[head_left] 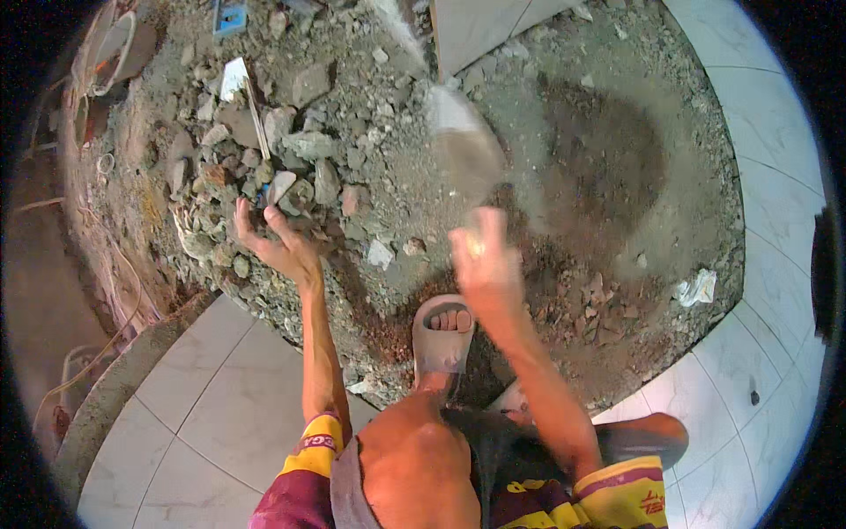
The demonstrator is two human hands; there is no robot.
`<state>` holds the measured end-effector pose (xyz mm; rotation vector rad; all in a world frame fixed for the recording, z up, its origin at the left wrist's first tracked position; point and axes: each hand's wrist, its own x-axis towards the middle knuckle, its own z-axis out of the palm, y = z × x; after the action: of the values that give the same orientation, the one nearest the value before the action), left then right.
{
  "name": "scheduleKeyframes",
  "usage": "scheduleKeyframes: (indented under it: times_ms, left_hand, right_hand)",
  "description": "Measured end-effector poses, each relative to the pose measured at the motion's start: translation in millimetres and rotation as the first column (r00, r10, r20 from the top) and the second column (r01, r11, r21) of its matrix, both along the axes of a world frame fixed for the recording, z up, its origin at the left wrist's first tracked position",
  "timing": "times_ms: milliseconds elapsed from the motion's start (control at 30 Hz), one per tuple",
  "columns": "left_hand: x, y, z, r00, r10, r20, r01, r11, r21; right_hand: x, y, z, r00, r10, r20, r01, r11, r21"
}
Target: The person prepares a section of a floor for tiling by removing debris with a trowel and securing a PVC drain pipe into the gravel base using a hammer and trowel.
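Observation:
My right hand (489,264) is closed around the handle of a trowel (467,145). Its pale blade points away from me over the grey rubble, and both hand and blade are smeared by motion. To the left, my left hand (286,251) hovers at the near side of a pile of broken stones (308,145), its fingers spread and nothing visibly gripped. Just beyond those fingertips lies a flat, light stone chip (280,187); whether they touch cannot be told.
White marbled tiles (203,379) border the rubble bed at left and right, and a tile corner (476,31) juts in at the top. My sandalled foot (445,335) rests between my hands. A crumpled white scrap (696,289) lies right; a bucket (115,53) stands far left.

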<state>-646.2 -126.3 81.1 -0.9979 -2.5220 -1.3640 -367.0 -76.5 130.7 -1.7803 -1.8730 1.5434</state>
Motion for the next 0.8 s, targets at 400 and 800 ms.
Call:
scheduleKeyframes:
  times_ms: [400,800]
  left_hand:
    - [68.2,-4.3,-30.8,0.903,-0.368,-0.221,0.302,0.91,-0.284]
    - [46.5,-2.0,-49.3,0.91,-0.356,-0.211,0.284,0.909,-0.306]
  right_hand:
    - [67.7,-8.2,-28.0,0.976,0.106,0.192,-0.126,0.988,0.091]
    - [88.5,-37.1,-12.6,0.989,-0.002,0.146,0.019,0.993,-0.115]
